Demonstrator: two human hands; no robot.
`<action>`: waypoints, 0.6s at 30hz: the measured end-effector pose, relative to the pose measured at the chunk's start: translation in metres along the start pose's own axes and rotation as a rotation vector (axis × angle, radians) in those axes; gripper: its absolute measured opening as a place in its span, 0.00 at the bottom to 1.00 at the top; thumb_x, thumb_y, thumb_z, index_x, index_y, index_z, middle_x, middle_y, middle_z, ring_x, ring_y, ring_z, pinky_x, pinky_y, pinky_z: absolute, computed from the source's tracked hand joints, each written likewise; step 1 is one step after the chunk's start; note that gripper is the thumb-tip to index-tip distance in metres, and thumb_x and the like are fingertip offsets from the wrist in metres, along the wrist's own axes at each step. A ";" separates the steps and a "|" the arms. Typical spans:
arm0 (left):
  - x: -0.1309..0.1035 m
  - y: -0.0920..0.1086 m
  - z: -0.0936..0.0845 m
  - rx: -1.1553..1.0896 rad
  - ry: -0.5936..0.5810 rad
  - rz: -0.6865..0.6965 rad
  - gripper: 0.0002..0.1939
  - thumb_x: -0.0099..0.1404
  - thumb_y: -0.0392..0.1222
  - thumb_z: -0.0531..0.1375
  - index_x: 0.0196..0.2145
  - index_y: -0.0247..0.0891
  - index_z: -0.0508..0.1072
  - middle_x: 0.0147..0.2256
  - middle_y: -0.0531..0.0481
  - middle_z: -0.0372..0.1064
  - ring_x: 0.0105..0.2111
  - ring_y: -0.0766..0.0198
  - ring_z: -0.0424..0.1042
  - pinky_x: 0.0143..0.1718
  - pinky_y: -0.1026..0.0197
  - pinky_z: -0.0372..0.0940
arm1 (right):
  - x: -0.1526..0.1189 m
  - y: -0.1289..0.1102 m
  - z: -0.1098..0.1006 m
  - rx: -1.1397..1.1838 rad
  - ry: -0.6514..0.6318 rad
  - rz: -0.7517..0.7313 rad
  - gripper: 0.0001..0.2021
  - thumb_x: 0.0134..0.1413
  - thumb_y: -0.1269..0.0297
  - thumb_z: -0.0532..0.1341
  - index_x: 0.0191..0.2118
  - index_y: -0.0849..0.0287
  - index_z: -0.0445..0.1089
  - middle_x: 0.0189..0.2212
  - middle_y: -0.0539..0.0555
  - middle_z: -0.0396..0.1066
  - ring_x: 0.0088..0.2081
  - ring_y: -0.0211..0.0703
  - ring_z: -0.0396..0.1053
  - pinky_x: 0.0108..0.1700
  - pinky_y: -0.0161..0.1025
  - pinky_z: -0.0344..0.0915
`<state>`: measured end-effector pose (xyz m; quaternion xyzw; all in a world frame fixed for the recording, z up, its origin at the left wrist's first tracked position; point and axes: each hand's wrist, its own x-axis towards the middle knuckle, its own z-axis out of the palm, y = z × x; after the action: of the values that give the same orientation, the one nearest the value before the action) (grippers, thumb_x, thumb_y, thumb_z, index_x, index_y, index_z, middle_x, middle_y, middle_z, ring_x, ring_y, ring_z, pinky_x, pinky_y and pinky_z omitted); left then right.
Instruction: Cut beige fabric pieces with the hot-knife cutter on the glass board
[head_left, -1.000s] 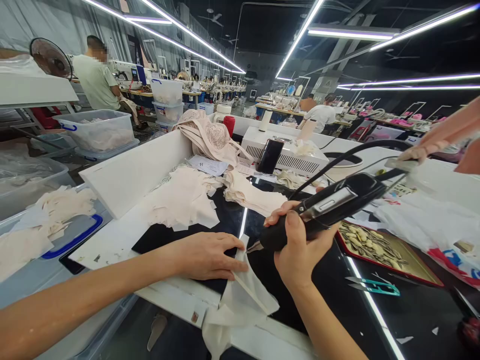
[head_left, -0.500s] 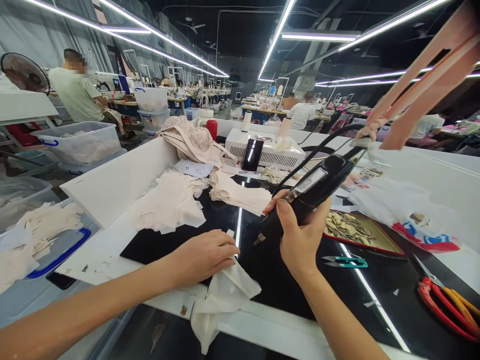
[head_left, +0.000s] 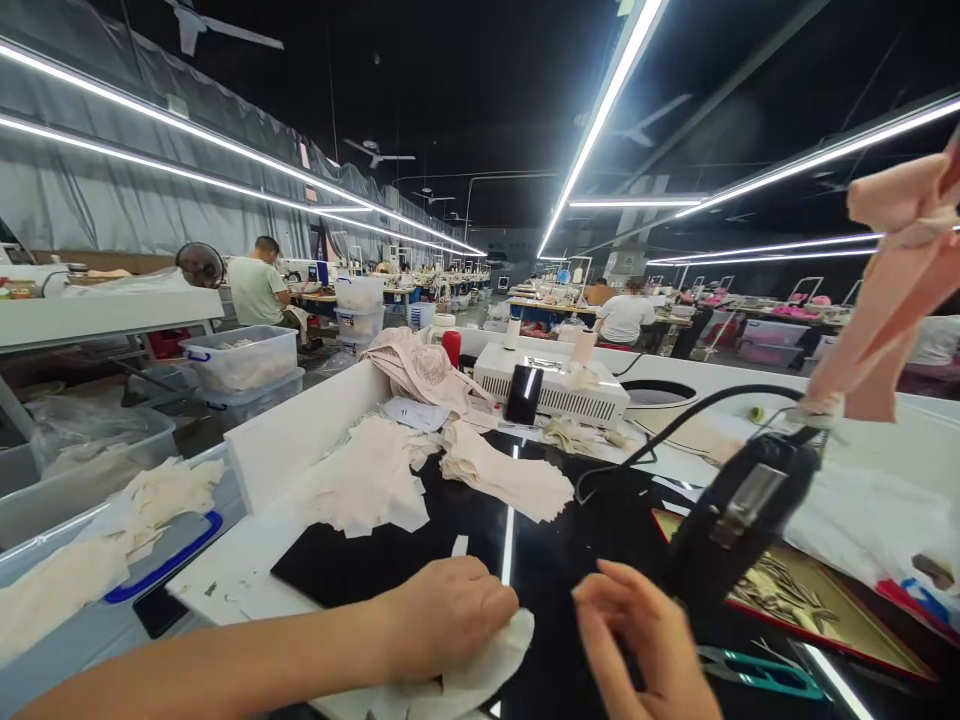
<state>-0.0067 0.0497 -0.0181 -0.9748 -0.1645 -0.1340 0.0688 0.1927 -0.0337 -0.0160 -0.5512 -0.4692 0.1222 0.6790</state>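
Cream fabric point(head_left: 504, 662) lies at the near edge of the glossy black work surface point(head_left: 553, 560), under the left hand point(head_left: 454, 615), whose fingers curl inward; whether they pinch it or merely press is hidden. The right hand point(head_left: 664, 645) holds nothing, thumb and fingers loosely parted, near a black corded handheld tool point(head_left: 742, 520) hanging from pink fabric strips point(head_left: 892, 310).

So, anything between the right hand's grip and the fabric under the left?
Nothing visible: glossy black tabletop shows between the right hand's grip and the pale fabric. The left hand's grip partly covers the fabric.
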 end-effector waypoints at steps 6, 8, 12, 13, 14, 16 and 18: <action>0.008 -0.018 -0.028 -0.558 0.025 -0.425 0.05 0.75 0.35 0.56 0.47 0.40 0.66 0.36 0.54 0.72 0.33 0.63 0.73 0.35 0.62 0.65 | -0.012 0.017 0.040 0.049 -0.543 0.396 0.39 0.51 0.35 0.67 0.61 0.56 0.67 0.35 0.55 0.78 0.25 0.43 0.70 0.17 0.34 0.56; 0.009 -0.026 -0.040 -0.941 0.096 -0.603 0.13 0.69 0.36 0.62 0.50 0.40 0.67 0.35 0.57 0.73 0.33 0.65 0.71 0.36 0.63 0.63 | -0.005 0.017 0.051 0.101 -0.676 0.450 0.33 0.52 0.37 0.66 0.55 0.57 0.71 0.28 0.50 0.73 0.24 0.42 0.67 0.18 0.33 0.52; 0.005 -0.043 -0.052 -1.351 0.068 -0.849 0.25 0.55 0.41 0.72 0.50 0.36 0.72 0.34 0.55 0.75 0.33 0.66 0.71 0.37 0.63 0.62 | 0.015 0.008 0.062 0.092 -0.950 0.318 0.16 0.58 0.49 0.62 0.34 0.58 0.73 0.23 0.48 0.65 0.27 0.40 0.62 0.29 0.36 0.60; 0.003 -0.046 -0.053 -1.367 0.036 -0.872 0.25 0.53 0.44 0.73 0.48 0.36 0.74 0.34 0.54 0.75 0.32 0.66 0.70 0.36 0.64 0.61 | 0.020 0.005 0.064 0.064 -0.987 0.263 0.15 0.59 0.51 0.59 0.32 0.58 0.72 0.24 0.48 0.65 0.29 0.41 0.62 0.33 0.37 0.61; 0.001 -0.049 -0.054 -1.373 0.006 -0.886 0.25 0.52 0.47 0.74 0.45 0.35 0.76 0.33 0.54 0.75 0.31 0.67 0.69 0.34 0.64 0.59 | 0.026 0.002 0.065 0.031 -1.012 0.218 0.14 0.59 0.54 0.57 0.30 0.58 0.71 0.25 0.49 0.67 0.30 0.41 0.63 0.35 0.38 0.61; -0.003 -0.054 -0.056 -1.389 -0.029 -0.921 0.24 0.48 0.51 0.75 0.39 0.35 0.77 0.31 0.54 0.72 0.29 0.69 0.66 0.31 0.66 0.55 | 0.036 0.000 0.066 -0.033 -1.043 0.166 0.12 0.57 0.58 0.55 0.29 0.58 0.70 0.26 0.49 0.68 0.31 0.41 0.62 0.35 0.37 0.60; -0.005 -0.059 -0.058 -1.388 -0.033 -0.947 0.25 0.46 0.54 0.76 0.34 0.35 0.76 0.27 0.56 0.69 0.25 0.71 0.61 0.27 0.67 0.51 | 0.044 0.002 0.066 -0.099 -1.056 0.159 0.08 0.54 0.63 0.55 0.26 0.57 0.67 0.23 0.48 0.65 0.28 0.38 0.60 0.31 0.35 0.56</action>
<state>-0.0450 0.0928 0.0407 -0.6258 -0.4375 -0.2051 -0.6123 0.1656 0.0393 0.0011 -0.4799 -0.7091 0.4117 0.3122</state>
